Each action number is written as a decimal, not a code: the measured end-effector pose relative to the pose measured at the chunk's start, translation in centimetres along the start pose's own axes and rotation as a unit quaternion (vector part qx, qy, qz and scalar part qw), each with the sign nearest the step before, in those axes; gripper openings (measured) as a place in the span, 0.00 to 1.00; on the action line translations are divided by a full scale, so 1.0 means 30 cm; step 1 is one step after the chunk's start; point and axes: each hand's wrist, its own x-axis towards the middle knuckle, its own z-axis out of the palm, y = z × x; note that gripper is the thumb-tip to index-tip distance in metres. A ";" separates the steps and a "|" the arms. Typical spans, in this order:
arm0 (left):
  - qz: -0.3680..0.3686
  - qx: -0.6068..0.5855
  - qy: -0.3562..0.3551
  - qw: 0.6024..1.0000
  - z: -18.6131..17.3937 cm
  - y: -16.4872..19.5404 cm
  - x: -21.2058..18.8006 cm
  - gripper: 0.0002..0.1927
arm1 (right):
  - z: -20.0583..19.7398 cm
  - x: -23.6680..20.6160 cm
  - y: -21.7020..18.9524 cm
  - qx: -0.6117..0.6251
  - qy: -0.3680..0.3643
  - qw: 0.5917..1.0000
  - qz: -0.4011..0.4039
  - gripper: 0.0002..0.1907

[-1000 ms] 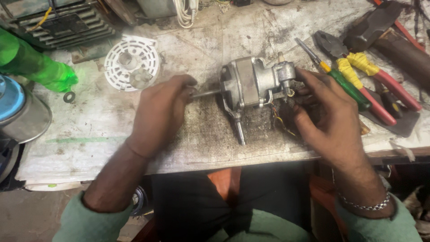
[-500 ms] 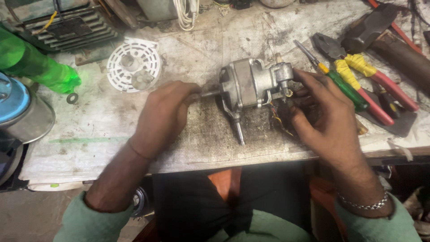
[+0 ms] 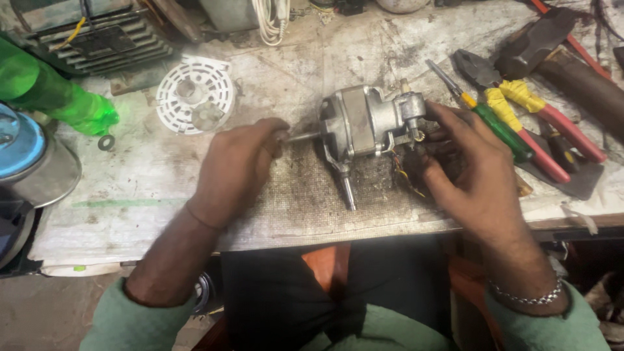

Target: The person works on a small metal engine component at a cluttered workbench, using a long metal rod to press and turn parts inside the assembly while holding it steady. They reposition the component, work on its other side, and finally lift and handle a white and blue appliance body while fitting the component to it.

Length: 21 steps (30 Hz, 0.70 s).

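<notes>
Head view: pliers [image 3: 552,123] beside motor [image 3: 367,120], hands [image 3: 237,169] gripping.

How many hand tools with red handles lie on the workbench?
1: red-handled pliers at the right, beyond the right hand, beside a green-handled screwdriver. Others may be hidden.

We've got open bench between the white round plastic grille [image 3: 193,103] and grey metal motor [image 3: 364,121]; red-handled pliers [image 3: 543,127] crowd the right.
</notes>
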 end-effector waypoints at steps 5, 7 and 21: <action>0.160 0.027 0.078 0.984 -0.007 -0.014 -0.012 0.11 | 0.001 -0.003 0.000 0.000 -0.001 1.000 0.008 0.34; 0.135 0.048 0.057 0.988 0.006 -0.022 -0.012 0.09 | 0.002 -0.002 0.004 0.008 -0.007 1.000 0.019 0.34; 0.068 0.030 0.017 0.997 0.020 -0.025 -0.017 0.22 | 0.000 -0.004 0.004 0.003 -0.005 1.000 0.009 0.34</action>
